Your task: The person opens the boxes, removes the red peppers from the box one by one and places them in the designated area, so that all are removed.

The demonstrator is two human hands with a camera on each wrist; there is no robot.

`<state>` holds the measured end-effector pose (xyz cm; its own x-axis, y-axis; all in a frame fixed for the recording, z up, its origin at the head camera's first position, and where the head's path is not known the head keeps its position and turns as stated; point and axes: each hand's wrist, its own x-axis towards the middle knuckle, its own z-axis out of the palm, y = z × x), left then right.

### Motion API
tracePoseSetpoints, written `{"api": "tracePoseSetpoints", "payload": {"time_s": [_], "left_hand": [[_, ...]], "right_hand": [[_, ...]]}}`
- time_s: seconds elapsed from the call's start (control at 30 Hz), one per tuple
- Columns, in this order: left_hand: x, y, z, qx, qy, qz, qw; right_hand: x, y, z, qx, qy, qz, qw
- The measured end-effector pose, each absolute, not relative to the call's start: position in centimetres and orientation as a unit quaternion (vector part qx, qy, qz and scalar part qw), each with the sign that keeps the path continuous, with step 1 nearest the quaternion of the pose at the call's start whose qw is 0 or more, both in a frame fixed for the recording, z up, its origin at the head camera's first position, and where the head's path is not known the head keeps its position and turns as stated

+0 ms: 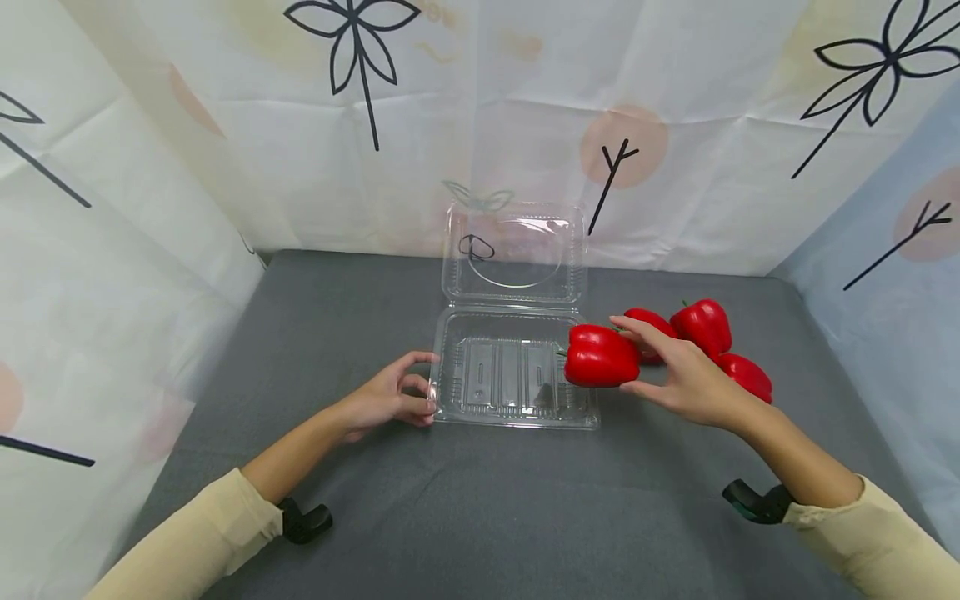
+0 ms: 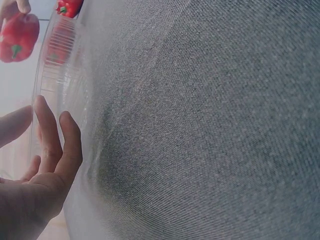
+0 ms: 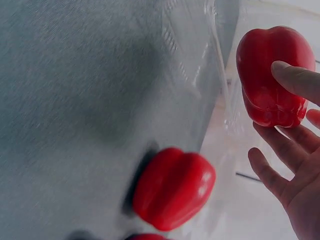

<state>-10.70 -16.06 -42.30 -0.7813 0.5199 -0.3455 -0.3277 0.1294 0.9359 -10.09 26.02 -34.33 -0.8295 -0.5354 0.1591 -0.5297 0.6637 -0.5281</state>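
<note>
A clear plastic clamshell container (image 1: 517,423) stands with its lid raised at the back, and no pepper lies in its base. At its left rim is my left hand (image 1: 397,392), with thumb and bent fingers on either side of the edge. My right hand (image 1: 678,375) grips a red bell pepper (image 1: 600,357) between thumb and fingers, over the right side of the base. In the right wrist view, the thumb presses on the side of this held pepper (image 3: 270,75), with fingers beneath it.
Three more red bell peppers lie on the grey table (image 1: 480,508), right of the container: one partly behind the right hand, an upright pepper (image 1: 703,325) and a nearer pepper (image 1: 748,377). A patterned white curtain (image 1: 525,108) hangs behind the table.
</note>
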Motion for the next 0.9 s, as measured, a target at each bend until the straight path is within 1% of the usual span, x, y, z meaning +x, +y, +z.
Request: {"api": "tracePoseSetpoints", "payload": {"time_s": [0.2,0.43,0.9], "left_hand": [[-10.8,-16.0,-42.1,0.07,0.678,0.656,0.323],[-10.7,-15.9,-42.0,0.069,0.679,0.654,0.326],[-10.6,-16.0,-41.9,0.066,0.682,0.652,0.325]], "right_hand": [[-9.3,28.0,-34.4,-0.284,0.919,-0.275,-0.023],[-8.8,29.8,-35.0,-0.279,0.92,-0.273,-0.032],[-8.5,31.8,-37.6,-0.263,0.92,-0.29,-0.007]]}}
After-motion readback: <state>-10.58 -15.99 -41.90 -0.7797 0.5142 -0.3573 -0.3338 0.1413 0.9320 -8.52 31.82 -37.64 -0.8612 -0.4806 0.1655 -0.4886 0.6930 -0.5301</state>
